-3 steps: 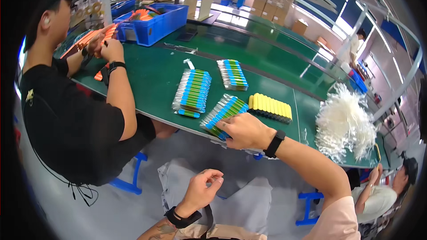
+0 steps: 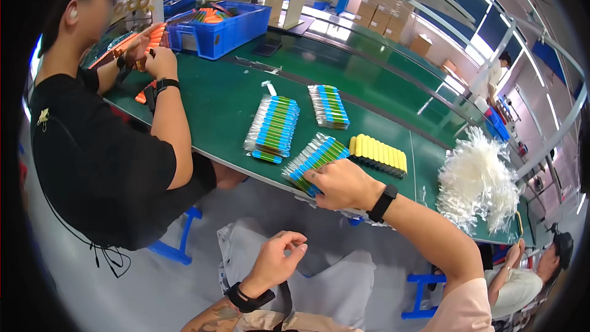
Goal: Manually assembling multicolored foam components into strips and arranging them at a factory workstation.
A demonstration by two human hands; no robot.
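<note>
On the green table's near edge, my right hand (image 2: 346,185) rests at the lower right end of a bundle of flat blue-and-green pieces in clear wrappers (image 2: 315,152). Its fingers curl over that end, and their tips are partly hidden. My left hand (image 2: 278,261) hovers above my lap, loosely bent, thumb and fingers apart, holding nothing. A second wrapped stack (image 2: 275,124) lies to the left, with one piece jutting out at its near end. Farther back is a smaller wrapped stack (image 2: 329,107). Right of my bundle sits a row of yellow round-ended pieces (image 2: 382,151) with dark undersides.
A pile of clear plastic sleeves (image 2: 476,181) covers the table's right end. At left, a co-worker in black (image 2: 101,160) handles orange pieces beside a blue bin (image 2: 224,34). Another person (image 2: 522,280) sits at the lower right. Blue stools (image 2: 175,243) stand below the table.
The whole view has shifted slightly. My right hand stays at the same bundle, and my left hand keeps its loose pose over my lap.
</note>
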